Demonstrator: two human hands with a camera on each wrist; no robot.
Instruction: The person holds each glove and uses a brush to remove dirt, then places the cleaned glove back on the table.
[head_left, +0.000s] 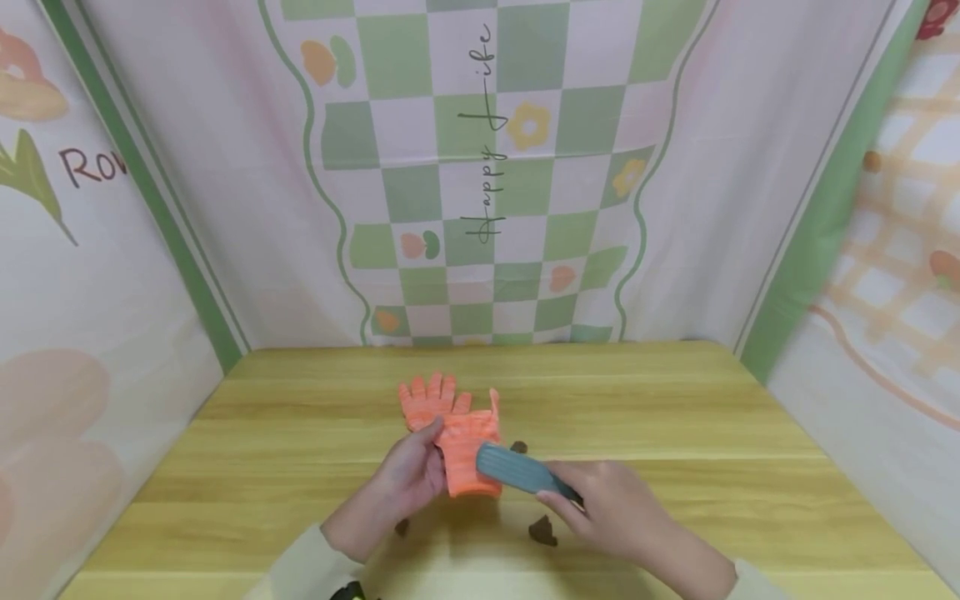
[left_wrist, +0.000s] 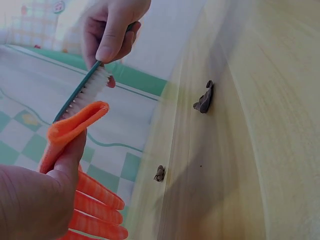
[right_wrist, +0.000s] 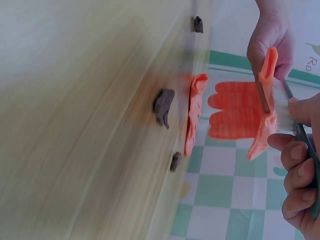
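Observation:
My left hand [head_left: 411, 473] holds an orange knit glove [head_left: 467, 454] above the wooden table, thumb on its near face. The cuff opening shows in the left wrist view, and several glove fingers [right_wrist: 232, 107] point down toward the table in the right wrist view. Gripped in my right hand [head_left: 618, 508] is a brush [head_left: 517, 469] with a blue-green ribbed back. Its white bristles [left_wrist: 92, 90] lie right at the glove's cuff. A second orange glove [head_left: 426, 400] lies on the table behind, partly hidden by the held one.
Several dark brown lumps lie on the wooden table [head_left: 300, 433]: one lump [head_left: 542, 531] near my right hand, a smaller lump [head_left: 519, 447] behind the brush, another lump [head_left: 402, 527] by my left wrist. Patterned cloth [head_left: 510, 183] hangs behind the table and at both sides.

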